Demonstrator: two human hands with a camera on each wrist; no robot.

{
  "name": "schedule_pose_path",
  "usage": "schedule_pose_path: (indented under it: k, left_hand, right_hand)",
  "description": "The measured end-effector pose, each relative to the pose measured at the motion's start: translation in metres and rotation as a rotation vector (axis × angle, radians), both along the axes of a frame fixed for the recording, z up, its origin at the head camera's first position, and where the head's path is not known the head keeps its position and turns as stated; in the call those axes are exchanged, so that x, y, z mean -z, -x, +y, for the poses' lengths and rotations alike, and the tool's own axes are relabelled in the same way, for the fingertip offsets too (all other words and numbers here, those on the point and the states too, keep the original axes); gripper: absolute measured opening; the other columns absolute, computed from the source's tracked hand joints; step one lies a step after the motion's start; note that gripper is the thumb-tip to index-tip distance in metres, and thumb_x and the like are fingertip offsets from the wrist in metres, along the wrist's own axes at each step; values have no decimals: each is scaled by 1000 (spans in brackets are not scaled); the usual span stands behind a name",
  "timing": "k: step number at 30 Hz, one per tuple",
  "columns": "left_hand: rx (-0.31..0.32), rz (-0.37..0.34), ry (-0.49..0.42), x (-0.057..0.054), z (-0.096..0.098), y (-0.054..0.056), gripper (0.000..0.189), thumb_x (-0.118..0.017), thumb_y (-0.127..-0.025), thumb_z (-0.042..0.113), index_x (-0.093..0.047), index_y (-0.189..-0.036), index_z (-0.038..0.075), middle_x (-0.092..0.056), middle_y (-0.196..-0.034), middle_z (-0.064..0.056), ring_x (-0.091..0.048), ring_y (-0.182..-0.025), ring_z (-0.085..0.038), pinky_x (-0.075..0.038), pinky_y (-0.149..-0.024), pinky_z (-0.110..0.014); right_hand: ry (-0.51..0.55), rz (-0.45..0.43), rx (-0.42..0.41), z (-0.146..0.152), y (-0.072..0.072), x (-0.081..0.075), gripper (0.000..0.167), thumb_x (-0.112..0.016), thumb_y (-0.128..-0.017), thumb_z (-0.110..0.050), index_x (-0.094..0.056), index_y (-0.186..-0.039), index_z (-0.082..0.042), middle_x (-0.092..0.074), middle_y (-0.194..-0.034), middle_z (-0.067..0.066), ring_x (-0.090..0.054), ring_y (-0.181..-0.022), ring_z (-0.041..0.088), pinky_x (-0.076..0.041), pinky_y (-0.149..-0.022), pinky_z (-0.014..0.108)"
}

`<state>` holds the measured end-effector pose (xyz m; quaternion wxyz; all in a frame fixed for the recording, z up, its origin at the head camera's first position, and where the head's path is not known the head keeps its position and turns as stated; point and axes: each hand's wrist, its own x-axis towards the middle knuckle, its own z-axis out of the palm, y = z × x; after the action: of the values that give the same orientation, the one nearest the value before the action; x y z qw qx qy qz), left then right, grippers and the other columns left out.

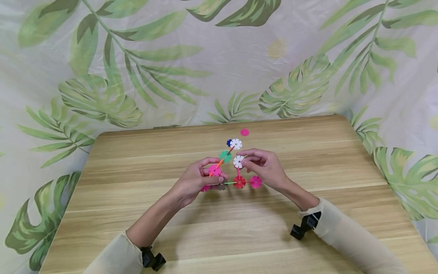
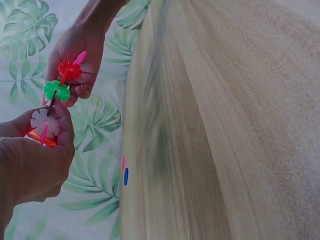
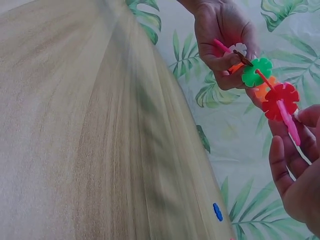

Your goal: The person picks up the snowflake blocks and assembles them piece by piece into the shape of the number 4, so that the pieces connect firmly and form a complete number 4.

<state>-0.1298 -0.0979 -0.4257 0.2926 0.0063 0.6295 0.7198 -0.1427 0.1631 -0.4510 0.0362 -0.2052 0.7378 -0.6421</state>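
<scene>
Notched plastic snowflake discs are slotted together into an angular chain, held above the table in the head view. My left hand (image 1: pixel 193 182) grips the chain's left side, around a pink disc (image 1: pixel 214 170) and a greyish disc (image 1: pixel 222 185). Thumb and fingers of my right hand (image 1: pixel 268 169) pinch a white disc (image 1: pixel 238 161), which stands above a red disc (image 1: pixel 240 182). Another pink disc (image 1: pixel 255 182) sticks out to the right. A green disc (image 1: pixel 225 156) leads up to a second white disc (image 1: pixel 236 144). My left fingers partly hide the lower left discs.
Toward the far edge of the wooden table (image 1: pixel 137 163) lie a loose pink disc (image 1: pixel 244 132) and a dark blue disc (image 1: pixel 229 143), the latter partly behind the white one. A leaf-patterned cloth (image 1: pixel 164 76) hangs behind the table.
</scene>
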Motion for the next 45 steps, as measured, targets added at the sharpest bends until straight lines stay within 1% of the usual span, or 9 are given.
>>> schedule_pose_path:
  k: [2, 3, 9, 14, 20, 24, 32, 38, 45]
  left_hand:
    - [-1, 0, 1, 0, 0, 0, 59, -73, -95, -8, -48, -147, 0, -81, -103, -13, -78, -93, -17, -64, -82, -27]
    - [-1, 0, 1, 0, 0, 0, 59, -73, -95, -8, -49, -147, 0, -81, -102, -12, -78, -93, -17, -64, -82, -27]
    - [-6, -3, -1, 2, 1, 0, 58, -73, -95, -8, -49, -147, 1, -81, -100, -10, -78, -94, -16, -63, -79, -25]
    - [-23, -15, -2, 3, 1, -1, 57, -70, -96, -9, -49, -147, 1, -81, -101, -10, -78, -96, -18, -64, -81, -28]
    - [-36, -20, -6, 3, 0, -1, 58, -68, -97, -10, -47, -149, 2, -81, -101, -9, -77, -94, -18, -65, -80, -30]
    - [-38, -18, -2, 3, 0, -1, 56, -69, -97, -9, -48, -148, 2, -81, -103, -11, -78, -95, -19, -65, -81, -31]
    - [-42, -22, 3, 4, 1, 0, 56, -69, -97, -9, -49, -148, 2, -80, -104, -13, -78, -97, -20, -65, -83, -32]
    - [-42, -24, 5, 4, 2, 0, 56, -70, -97, -8, -49, -148, 2, -80, -104, -12, -78, -98, -20, -65, -84, -32]
    - [-38, -22, 4, 2, 2, 1, 57, -70, -97, -8, -48, -149, 2, -80, -104, -12, -78, -96, -19, -65, -83, -31]
  right_hand:
    - [-8, -3, 6, 0, -1, 0, 23, -67, -102, -1, -74, -124, 1, -78, -95, 16, -68, -75, 36, -45, -48, 21]
    - [-11, -4, 7, -1, -1, -1, 23, -68, -102, -1, -75, -124, 1, -78, -96, 16, -68, -76, 36, -47, -49, 22]
    - [-12, -39, -25, -2, -3, -1, 24, -66, -103, -2, -73, -126, 2, -78, -99, 16, -73, -78, 37, -64, -66, 38]
    - [11, -100, -69, -2, -3, 0, 29, -63, -105, -2, -69, -133, 2, -78, -101, 20, -77, -82, 27, -66, -76, 45]
    - [14, -192, -64, -4, -3, 0, 31, -62, -107, -7, -69, -137, -3, -77, -103, 17, -77, -85, 24, -67, -76, 40]
    - [23, -213, -89, -2, -3, -1, 35, -63, -106, -7, -65, -141, -1, -76, -107, 23, -78, -89, 26, -67, -79, 42]
    - [41, -184, -98, -1, -2, -1, 33, -60, -107, -2, -62, -139, 5, -77, -109, 24, -79, -89, 31, -67, -76, 43]
    - [60, -143, -109, -1, -2, -2, 33, -60, -105, 2, -62, -137, 5, -76, -110, 27, -79, -94, 25, -67, -77, 42]
    - [15, -122, -115, 1, -3, -3, 46, -76, -94, 2, -64, -138, 2, -75, -114, 21, -77, -97, 23, -64, -80, 29]
